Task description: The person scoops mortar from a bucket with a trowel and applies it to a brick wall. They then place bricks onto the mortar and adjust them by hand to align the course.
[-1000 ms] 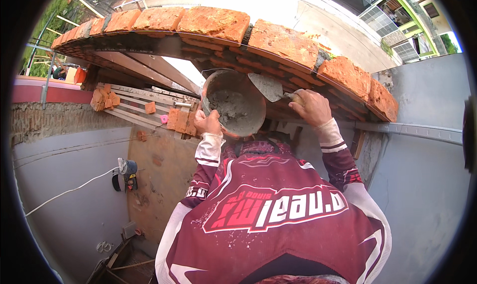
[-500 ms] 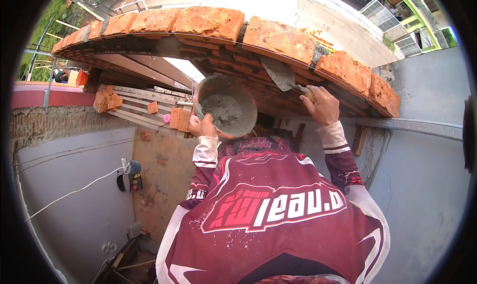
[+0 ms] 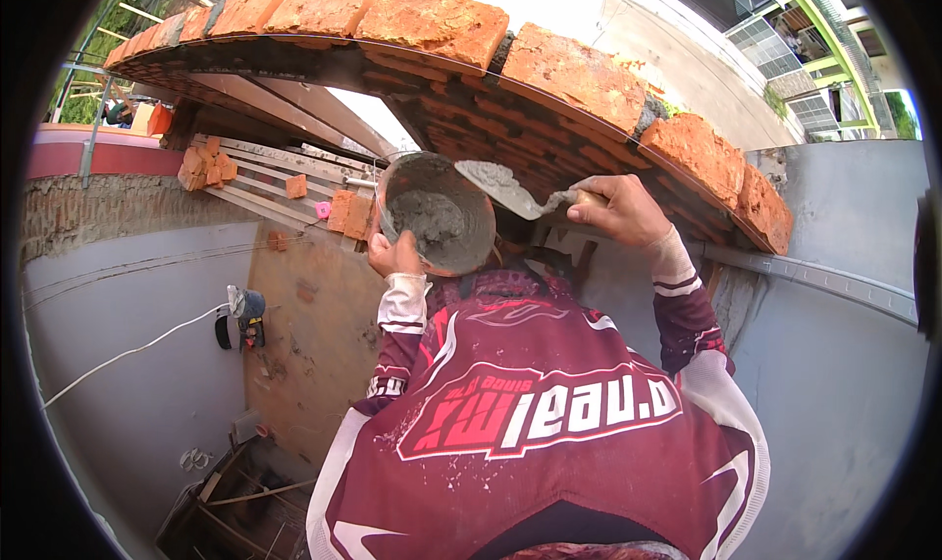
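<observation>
My left hand [image 3: 395, 254] is closed on the near-left rim of a round bucket [image 3: 479, 236], tilted so that its inside shows. Wet grey mortar [image 3: 429, 217] lies inside it. In my right hand [image 3: 630, 210] is the handle of a pointing trowel [image 3: 505, 189], fingers wrapped round it. A lump of mortar sits on the blade, whose tip overlaps the bucket's right rim in the picture. Beyond both hands runs a brick wall [image 3: 432, 25] with a top row of orange bricks and grey joints. A thin string stretches along its near upper edge.
Loose bricks [image 3: 348, 214] and a pink object [image 3: 323, 210] lie by wooden planks [image 3: 257, 179] at left. A grey plastered wall [image 3: 834, 364] with a metal strip [image 3: 814, 276] stands at right. Lower left, a white cable [image 3: 137, 349] runs to a hanging bucket [image 3: 248, 303].
My right hand has turned the trowel and brought its blade left from the brick wall to the bucket's rim; mortar now shows heaped on it. My left hand keeps its grip. The view has shifted slightly.
</observation>
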Demonstrator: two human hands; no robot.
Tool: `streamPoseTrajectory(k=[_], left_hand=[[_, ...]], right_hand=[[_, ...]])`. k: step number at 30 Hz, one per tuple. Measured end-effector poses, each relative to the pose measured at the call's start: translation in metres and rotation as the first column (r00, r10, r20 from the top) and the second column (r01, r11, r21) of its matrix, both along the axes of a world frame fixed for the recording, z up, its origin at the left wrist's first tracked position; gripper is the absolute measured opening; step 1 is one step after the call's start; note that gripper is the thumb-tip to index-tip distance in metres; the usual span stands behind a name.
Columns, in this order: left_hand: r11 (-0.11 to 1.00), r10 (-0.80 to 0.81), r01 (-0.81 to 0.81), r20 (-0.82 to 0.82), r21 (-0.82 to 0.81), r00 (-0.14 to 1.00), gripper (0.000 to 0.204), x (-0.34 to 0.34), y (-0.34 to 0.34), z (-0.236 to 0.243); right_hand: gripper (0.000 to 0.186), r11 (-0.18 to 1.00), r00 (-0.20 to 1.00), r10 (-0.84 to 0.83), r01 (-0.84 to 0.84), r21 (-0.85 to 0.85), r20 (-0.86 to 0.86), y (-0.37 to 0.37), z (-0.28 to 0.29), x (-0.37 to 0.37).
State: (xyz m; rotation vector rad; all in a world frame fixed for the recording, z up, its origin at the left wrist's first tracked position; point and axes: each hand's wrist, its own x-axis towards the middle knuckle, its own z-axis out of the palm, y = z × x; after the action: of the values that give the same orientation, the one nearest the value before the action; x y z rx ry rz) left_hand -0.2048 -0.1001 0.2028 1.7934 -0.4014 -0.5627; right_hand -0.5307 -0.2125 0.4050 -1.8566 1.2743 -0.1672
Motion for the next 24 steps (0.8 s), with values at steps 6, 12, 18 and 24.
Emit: streamPoseTrajectory(k=[6, 12, 18, 24], left_hand=[[0.999, -0.01, 0.007, -0.098, -0.036, 0.995, 0.03, 0.0, 0.0, 0.011], [0.978, -0.199, 0.195, -0.048, -0.079, 0.979, 0.057, -0.002, -0.022, 0.025], [0.877, -0.363, 0.411, 0.218, -0.249, 0.906, 0.023, -0.008, -0.044, 0.046], [0.842, -0.394, 0.456, 0.247, -0.289, 0.885, 0.023, 0.006, -0.064, 0.061]], right_hand=[[0.038, 0.931, 0.956, -0.289, 0.271, -0.246, -0.041, 0.016, 0.015, -0.02], [0.026, 0.968, 0.889, 0.086, -0.182, -0.175, -0.45, 0.033, -0.064, 0.013], [0.016, 0.858, 0.844, -0.012, -0.267, -0.44, -0.536, 0.009, -0.126, 0.075], [0.027, 0.926, 0.9, 0.334, -0.368, -0.078, -0.279, 0.023, -0.13, 0.091]])
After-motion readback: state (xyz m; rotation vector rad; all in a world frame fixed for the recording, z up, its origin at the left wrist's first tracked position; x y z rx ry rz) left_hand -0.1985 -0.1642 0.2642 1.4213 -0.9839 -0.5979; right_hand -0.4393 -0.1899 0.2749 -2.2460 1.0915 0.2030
